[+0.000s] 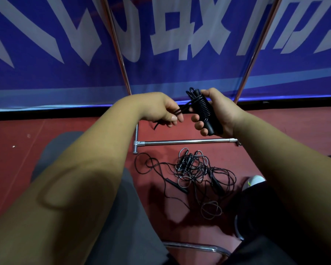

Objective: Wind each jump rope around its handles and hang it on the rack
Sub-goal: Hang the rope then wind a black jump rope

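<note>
Above the floor (84, 131), the right hand (216, 113) curls its fingers (198, 124) round the wound jump rope (202, 109) while the left hand (161, 109) pinches its loose end

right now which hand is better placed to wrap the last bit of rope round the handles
Left. The left hand pinches the loose rope right beside the handles; the right hand is busy gripping them.

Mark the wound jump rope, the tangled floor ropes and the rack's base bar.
wound jump rope (201, 109): head view, coils over handles
tangled floor ropes (191, 169): head view, middle of pile
rack base bar (183, 142): head view, midpoint
</note>
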`<state>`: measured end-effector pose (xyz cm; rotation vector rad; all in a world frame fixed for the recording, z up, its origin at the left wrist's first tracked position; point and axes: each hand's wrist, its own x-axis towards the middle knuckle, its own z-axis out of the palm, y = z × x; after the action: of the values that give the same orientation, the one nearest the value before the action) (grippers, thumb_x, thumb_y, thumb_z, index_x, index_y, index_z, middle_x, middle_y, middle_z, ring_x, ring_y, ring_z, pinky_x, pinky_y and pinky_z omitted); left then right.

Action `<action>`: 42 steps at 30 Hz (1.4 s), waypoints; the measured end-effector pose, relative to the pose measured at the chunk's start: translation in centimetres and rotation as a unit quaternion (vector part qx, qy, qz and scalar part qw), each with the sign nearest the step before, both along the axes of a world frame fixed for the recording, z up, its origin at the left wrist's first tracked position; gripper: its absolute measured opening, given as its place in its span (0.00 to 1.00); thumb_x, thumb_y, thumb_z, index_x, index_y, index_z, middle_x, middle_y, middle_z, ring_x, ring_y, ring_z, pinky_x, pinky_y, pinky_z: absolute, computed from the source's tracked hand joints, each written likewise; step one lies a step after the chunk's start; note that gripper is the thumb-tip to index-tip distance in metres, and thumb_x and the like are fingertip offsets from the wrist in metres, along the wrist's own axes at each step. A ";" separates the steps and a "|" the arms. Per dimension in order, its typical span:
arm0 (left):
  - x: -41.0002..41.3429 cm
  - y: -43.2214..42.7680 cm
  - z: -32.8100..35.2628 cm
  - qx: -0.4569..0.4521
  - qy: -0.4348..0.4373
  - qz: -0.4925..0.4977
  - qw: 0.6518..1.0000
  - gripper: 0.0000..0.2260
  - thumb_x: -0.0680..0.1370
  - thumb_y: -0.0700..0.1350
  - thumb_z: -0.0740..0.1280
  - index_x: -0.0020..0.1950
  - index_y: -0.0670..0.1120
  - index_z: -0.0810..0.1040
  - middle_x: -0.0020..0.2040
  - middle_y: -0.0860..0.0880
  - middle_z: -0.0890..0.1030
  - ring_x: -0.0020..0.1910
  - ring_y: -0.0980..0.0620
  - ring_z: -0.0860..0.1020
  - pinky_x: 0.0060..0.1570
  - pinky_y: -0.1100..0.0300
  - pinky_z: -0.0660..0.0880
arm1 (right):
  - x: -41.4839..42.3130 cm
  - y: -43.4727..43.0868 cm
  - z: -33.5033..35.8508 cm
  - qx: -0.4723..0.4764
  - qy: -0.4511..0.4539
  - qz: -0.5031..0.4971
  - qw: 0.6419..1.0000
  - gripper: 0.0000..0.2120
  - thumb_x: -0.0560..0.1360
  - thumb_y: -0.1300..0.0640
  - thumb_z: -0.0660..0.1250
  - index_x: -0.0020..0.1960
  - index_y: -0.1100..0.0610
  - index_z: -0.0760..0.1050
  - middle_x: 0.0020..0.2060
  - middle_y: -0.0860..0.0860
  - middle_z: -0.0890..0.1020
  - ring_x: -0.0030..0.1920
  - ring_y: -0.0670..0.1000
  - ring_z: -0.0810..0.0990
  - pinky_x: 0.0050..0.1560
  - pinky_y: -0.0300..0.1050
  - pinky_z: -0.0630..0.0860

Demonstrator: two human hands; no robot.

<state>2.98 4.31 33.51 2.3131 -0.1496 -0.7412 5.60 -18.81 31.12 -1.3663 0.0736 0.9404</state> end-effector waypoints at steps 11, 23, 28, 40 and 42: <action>0.5 -0.4 -0.4 0.079 -0.073 0.031 0.994 0.07 0.76 0.40 0.77 0.42 0.52 0.86 0.32 0.55 0.82 0.32 0.58 0.78 0.36 0.65 0.76 | -2.0 0.0 0.7 0.066 0.100 0.239 0.964 0.30 0.77 0.35 0.55 0.56 0.59 0.81 0.33 0.52 0.67 0.24 0.48 0.66 0.24 0.35 0.65; 0.2 -1.7 1.1 0.043 -0.165 -0.002 0.985 0.08 0.70 0.40 0.79 0.44 0.53 0.87 0.41 0.59 0.85 0.38 0.64 0.79 0.42 0.66 0.75 | -3.2 0.7 -1.5 0.044 0.157 0.275 0.947 0.20 0.83 0.38 0.55 0.58 0.55 0.69 0.38 0.57 0.74 0.29 0.52 0.73 0.27 0.40 0.71; 0.2 -1.6 1.4 0.059 -0.201 0.028 0.977 0.10 0.71 0.38 0.78 0.45 0.53 0.88 0.39 0.58 0.86 0.38 0.63 0.82 0.42 0.64 0.79 | -2.7 0.8 -2.2 0.022 0.138 0.186 0.973 0.19 0.84 0.38 0.54 0.57 0.53 0.70 0.38 0.56 0.74 0.31 0.52 0.73 0.28 0.41 0.73; -0.2 -2.1 0.7 0.096 -0.151 0.034 0.983 0.15 0.69 0.47 0.84 0.52 0.52 0.85 0.45 0.55 0.86 0.45 0.57 0.84 0.50 0.59 0.80 | -1.9 1.6 -2.7 -0.035 0.072 -0.012 0.997 0.18 0.86 0.42 0.57 0.63 0.55 0.75 0.41 0.57 0.83 0.42 0.60 0.87 0.46 0.62 0.84; -0.2 -2.1 0.3 0.117 -0.114 0.045 0.986 0.17 0.68 0.52 0.85 0.51 0.51 0.84 0.43 0.54 0.86 0.41 0.53 0.83 0.49 0.57 0.80 | -1.7 1.6 -2.6 -0.049 0.065 -0.019 0.997 0.18 0.85 0.42 0.58 0.63 0.54 0.74 0.40 0.57 0.82 0.38 0.58 0.85 0.44 0.57 0.83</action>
<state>2.79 2.26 33.80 2.6076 -0.0623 -0.4685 3.89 -17.22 28.50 -1.3871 0.2453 1.0043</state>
